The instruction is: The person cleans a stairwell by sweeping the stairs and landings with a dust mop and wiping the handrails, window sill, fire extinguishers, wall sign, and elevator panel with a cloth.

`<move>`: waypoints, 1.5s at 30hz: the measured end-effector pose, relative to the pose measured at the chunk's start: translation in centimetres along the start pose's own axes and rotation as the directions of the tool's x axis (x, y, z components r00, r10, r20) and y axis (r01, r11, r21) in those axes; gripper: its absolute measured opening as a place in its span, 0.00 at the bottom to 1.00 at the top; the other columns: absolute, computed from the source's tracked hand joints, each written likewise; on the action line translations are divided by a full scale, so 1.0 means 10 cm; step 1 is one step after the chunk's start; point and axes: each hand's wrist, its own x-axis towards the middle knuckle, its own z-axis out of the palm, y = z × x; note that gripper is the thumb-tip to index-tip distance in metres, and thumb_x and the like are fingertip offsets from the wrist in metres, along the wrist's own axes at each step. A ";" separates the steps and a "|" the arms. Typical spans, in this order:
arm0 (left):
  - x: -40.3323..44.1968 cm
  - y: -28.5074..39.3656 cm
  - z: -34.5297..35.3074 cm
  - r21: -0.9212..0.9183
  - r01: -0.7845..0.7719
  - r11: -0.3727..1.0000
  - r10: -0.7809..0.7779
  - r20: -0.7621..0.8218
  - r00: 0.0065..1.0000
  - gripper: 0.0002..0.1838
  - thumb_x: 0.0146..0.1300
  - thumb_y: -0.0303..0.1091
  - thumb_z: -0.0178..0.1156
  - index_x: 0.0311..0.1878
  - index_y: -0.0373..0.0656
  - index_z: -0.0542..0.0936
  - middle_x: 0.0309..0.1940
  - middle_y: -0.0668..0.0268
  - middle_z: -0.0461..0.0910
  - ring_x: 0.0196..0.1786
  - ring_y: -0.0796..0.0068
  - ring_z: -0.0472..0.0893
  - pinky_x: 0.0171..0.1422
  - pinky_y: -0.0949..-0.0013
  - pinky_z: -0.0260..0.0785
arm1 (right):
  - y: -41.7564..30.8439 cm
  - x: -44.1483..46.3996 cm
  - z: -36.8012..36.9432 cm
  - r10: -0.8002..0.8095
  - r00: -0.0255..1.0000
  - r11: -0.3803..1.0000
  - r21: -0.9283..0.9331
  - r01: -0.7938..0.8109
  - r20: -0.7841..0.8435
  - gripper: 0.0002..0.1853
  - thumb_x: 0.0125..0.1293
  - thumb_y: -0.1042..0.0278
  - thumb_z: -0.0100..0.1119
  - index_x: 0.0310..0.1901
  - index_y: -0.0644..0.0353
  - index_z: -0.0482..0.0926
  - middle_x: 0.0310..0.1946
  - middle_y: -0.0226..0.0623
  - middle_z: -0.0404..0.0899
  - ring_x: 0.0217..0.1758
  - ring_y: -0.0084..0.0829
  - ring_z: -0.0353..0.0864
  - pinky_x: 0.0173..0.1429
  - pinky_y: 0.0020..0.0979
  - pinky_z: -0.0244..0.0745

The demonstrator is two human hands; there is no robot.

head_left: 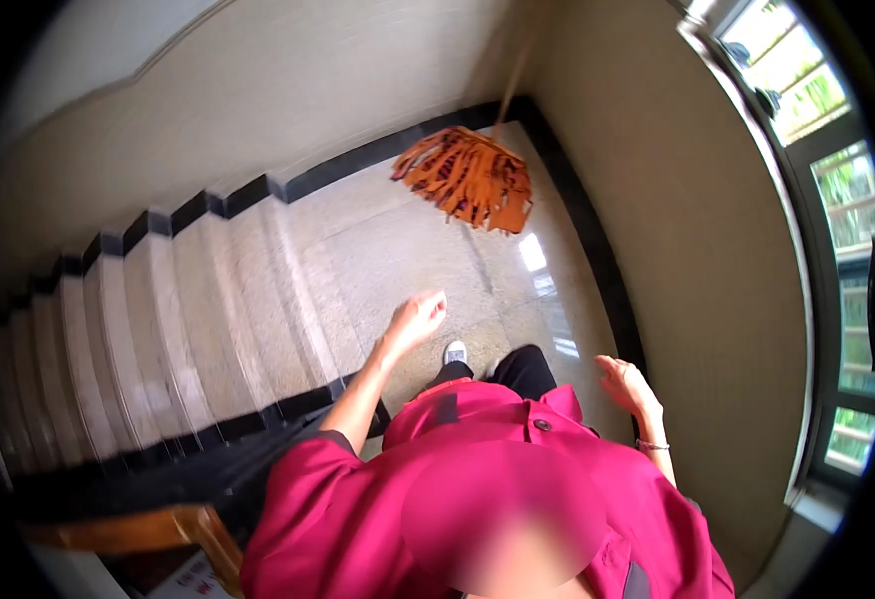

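My left hand (417,317) is held out over the landing floor, its fingers curled in and nothing visible in them. On the other side, my right hand (625,384) hangs near the wall with loosely bent fingers, a little apart, and holds nothing that I can see. A bracelet (651,445) circles the right wrist. Beyond both hands, a mop (472,180) with orange, dark-patterned cloth strips stands in the far corner, its thin handle (510,90) rising along the walls. Neither hand touches it.
Stone stairs (158,329) with black edging run along the left. The pale landing floor (377,250) reflects light. A barred window (847,220) is set in the right wall (697,250). A wooden handrail (128,529) is at lower left. One shoe (455,351) shows below me.
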 end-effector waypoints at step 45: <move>9.70 0.09 -0.88 -0.558 -0.086 0.825 0.084 -0.028 0.996 0.11 0.58 0.36 0.59 0.24 0.42 0.73 0.18 0.71 0.72 0.24 0.81 0.70 0.34 0.74 0.61 | -0.23 2.35 -2.24 0.773 0.539 0.634 0.412 -0.655 -0.334 0.18 0.51 0.77 0.54 0.46 0.57 0.73 0.34 0.42 0.77 0.37 0.41 0.77 0.42 0.34 0.73</move>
